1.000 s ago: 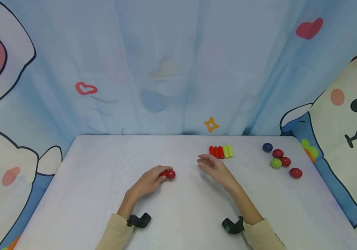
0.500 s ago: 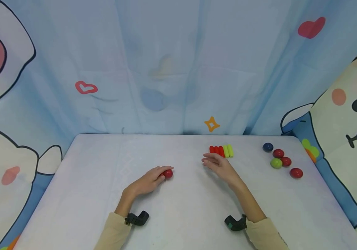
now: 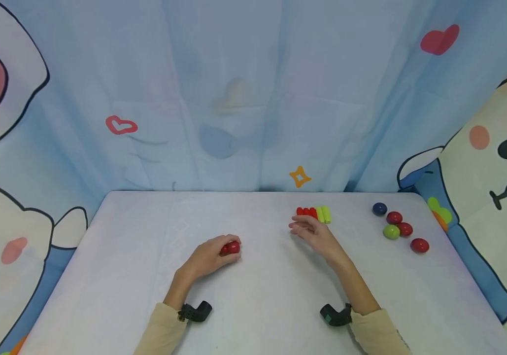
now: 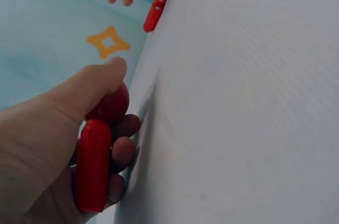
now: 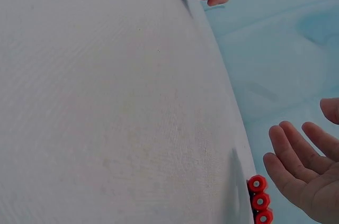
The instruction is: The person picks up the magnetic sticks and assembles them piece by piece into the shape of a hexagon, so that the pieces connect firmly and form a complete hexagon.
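My left hand point(image 3: 209, 256) grips a glossy red ball point(image 3: 233, 247) and a short red stick point(image 4: 92, 166) together, low over the white table left of centre. In the left wrist view the ball sits at the stick's end, thumb on the ball and fingers curled behind. The palm side hides part of both. My right hand point(image 3: 317, 240) holds nothing; its fingers are relaxed and lightly bent, facing left. It hovers just in front of a row of red sticks point(image 3: 307, 212) and yellow-green sticks point(image 3: 323, 214), overlapping the red ones' near ends in the head view.
At the right of the white table point(image 3: 262, 305) lie a dark blue ball point(image 3: 379, 209), a green ball point(image 3: 391, 231) and several red balls point(image 3: 420, 245). A blue patterned curtain point(image 3: 235, 98) hangs behind the table's far edge. Each wrist wears a black camera mount point(image 3: 196, 311).
My left hand has drawn slightly left with the red ball and stick, turning so its fingers and thumb spread round the ball. My right hand has drifted slightly right, closer to the stick row.
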`<control>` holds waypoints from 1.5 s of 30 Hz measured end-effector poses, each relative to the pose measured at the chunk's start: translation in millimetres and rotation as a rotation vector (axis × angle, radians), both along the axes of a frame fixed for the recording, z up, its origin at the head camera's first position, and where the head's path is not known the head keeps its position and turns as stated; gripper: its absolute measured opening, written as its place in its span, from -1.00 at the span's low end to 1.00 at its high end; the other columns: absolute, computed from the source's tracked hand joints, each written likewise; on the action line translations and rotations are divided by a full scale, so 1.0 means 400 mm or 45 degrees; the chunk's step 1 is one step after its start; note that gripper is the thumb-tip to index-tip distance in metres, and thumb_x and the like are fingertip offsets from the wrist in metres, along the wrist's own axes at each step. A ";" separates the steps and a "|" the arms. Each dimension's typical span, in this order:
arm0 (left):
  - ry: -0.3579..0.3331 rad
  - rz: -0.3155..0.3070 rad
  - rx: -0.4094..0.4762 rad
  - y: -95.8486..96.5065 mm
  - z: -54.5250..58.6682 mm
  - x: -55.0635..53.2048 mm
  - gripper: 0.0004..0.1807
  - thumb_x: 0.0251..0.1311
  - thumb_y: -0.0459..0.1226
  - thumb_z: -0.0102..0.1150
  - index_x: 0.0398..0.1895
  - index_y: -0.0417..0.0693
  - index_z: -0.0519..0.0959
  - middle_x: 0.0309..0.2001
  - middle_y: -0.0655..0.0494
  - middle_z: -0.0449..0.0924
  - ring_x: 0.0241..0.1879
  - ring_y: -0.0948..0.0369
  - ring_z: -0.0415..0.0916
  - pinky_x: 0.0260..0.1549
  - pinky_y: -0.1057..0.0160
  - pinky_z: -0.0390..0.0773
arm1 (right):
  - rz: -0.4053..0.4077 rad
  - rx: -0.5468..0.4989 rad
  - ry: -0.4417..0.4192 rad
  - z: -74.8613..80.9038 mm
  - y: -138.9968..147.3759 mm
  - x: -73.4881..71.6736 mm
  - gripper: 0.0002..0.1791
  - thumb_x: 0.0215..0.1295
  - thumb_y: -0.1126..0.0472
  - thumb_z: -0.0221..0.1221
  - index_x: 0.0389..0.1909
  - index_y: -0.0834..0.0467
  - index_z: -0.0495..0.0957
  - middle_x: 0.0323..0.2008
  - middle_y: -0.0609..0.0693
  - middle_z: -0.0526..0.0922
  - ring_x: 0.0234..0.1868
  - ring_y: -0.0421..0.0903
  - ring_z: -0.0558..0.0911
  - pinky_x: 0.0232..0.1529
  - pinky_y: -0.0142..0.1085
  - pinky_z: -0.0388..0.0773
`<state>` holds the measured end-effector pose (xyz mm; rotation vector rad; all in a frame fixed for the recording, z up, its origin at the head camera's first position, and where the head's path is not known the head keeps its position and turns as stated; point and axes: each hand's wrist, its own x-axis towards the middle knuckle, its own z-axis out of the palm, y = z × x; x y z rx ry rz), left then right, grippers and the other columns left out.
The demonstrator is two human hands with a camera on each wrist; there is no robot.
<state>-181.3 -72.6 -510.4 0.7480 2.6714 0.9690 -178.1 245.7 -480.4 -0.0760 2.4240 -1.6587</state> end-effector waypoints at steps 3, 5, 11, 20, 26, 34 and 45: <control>0.024 0.005 0.009 0.000 0.001 0.000 -0.67 0.26 -0.07 0.22 0.05 0.15 0.50 0.01 0.17 0.59 -0.03 0.22 0.53 -0.08 0.15 0.58 | -0.016 0.019 0.008 0.006 0.008 -0.001 -0.45 0.44 0.04 0.06 0.33 0.23 0.29 0.19 0.21 0.52 0.15 0.14 0.58 0.18 -0.25 0.52; 0.030 0.015 0.027 0.000 0.002 -0.001 -0.70 0.25 -0.10 0.22 0.02 0.12 0.51 -0.02 0.16 0.60 -0.06 0.22 0.54 -0.10 0.17 0.58 | -0.029 0.038 0.017 0.010 0.014 -0.002 -0.45 0.44 0.02 0.06 0.33 0.22 0.30 0.19 0.20 0.52 0.15 0.13 0.59 0.17 -0.27 0.53; 0.035 0.030 0.052 -0.002 0.005 0.000 -0.74 0.21 -0.20 0.20 -0.03 0.07 0.53 -0.06 0.15 0.60 -0.11 0.25 0.53 -0.12 0.20 0.56 | -0.080 0.044 0.032 0.016 0.038 -0.005 -0.44 0.44 -0.02 0.05 0.31 0.23 0.33 0.18 0.20 0.53 0.15 0.12 0.59 0.13 -0.43 0.52; 0.101 0.021 -0.069 0.007 0.007 0.003 -0.71 0.19 -0.20 0.11 -0.01 0.08 0.56 -0.08 0.16 0.59 -0.17 0.26 0.49 -0.16 0.24 0.52 | -0.122 0.047 0.015 0.008 0.057 -0.009 -0.42 0.43 -0.06 0.05 0.33 0.19 0.31 0.19 0.20 0.51 0.17 0.11 0.57 0.08 -0.51 0.52; 0.149 0.031 -0.138 0.015 0.006 0.007 -0.70 0.18 -0.18 0.03 -0.02 0.10 0.57 -0.13 0.17 0.57 -0.27 0.26 0.40 -0.22 0.23 0.42 | -0.188 0.128 0.027 0.007 0.069 -0.013 -0.42 0.43 -0.09 0.05 0.32 0.16 0.33 0.19 0.18 0.51 0.17 0.10 0.58 0.16 -0.29 0.53; 0.102 0.043 -0.133 0.010 0.000 0.008 -0.72 0.19 -0.20 -0.01 -0.04 0.09 0.54 -0.12 0.17 0.56 -0.26 0.25 0.39 -0.23 0.23 0.42 | -0.271 0.218 0.034 0.002 0.083 -0.016 -0.42 0.43 -0.06 0.04 0.34 0.18 0.32 0.24 0.22 0.46 0.21 0.15 0.51 0.18 -0.09 0.53; 0.053 -0.017 -0.110 0.003 0.009 0.005 -0.70 0.22 -0.21 0.01 0.02 0.07 0.52 -0.11 0.17 0.54 -0.22 0.24 0.40 -0.20 0.23 0.43 | -0.364 0.370 0.080 -0.003 0.122 -0.031 -0.44 0.41 0.03 0.07 0.35 0.16 0.30 0.30 0.20 0.41 0.29 0.15 0.41 0.14 0.06 0.51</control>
